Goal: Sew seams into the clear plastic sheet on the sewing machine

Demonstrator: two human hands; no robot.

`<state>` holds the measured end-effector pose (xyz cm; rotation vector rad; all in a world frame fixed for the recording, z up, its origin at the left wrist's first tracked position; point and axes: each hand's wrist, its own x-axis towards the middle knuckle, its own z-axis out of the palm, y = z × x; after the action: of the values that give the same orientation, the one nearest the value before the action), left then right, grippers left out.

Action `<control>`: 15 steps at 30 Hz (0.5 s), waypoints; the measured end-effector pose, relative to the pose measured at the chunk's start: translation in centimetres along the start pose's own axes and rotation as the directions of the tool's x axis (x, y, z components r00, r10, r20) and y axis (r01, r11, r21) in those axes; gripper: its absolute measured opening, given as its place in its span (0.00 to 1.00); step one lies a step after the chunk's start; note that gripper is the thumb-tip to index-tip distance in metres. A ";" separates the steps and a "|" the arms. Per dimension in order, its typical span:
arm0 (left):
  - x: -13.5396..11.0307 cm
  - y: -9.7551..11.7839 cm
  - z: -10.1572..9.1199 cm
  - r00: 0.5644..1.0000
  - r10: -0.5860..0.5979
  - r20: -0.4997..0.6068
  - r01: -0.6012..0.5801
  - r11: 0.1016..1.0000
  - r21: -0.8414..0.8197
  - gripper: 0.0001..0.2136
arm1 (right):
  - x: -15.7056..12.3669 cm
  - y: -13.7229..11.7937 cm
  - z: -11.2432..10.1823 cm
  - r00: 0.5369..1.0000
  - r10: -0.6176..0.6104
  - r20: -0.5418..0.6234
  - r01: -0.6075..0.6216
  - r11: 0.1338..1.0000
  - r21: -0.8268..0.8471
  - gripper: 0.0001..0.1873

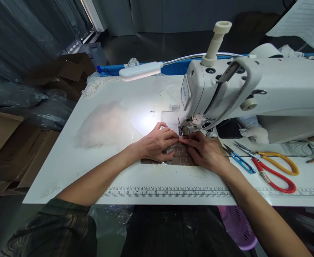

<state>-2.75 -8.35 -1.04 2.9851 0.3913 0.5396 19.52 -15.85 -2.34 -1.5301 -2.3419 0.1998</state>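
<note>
Hands (155, 143) hide much of the brown piece (180, 157).

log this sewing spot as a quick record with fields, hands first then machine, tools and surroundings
left hand: resting on brown material, fingers spread
right hand: on the same material, fingertips near the presser foot; exact grip unclear
machine: white sewing machine
light: white lamp on a flexible metal neck
tools: blue snips and scissors with one yellow and one red handle, right of the right hand
near edge: measuring scale
below table: purple basket
</note>
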 end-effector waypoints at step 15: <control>0.4 -0.3 -0.4 0.988 -0.065 0.139 0.046 0.990 0.133 0.21 | 0.7 -1.0 -0.2 0.997 0.063 0.042 -0.056 0.985 -0.163 0.21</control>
<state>-2.60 -7.96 -0.59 3.1007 0.5140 0.3024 18.45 -15.68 -1.73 -1.6891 -2.4017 0.0616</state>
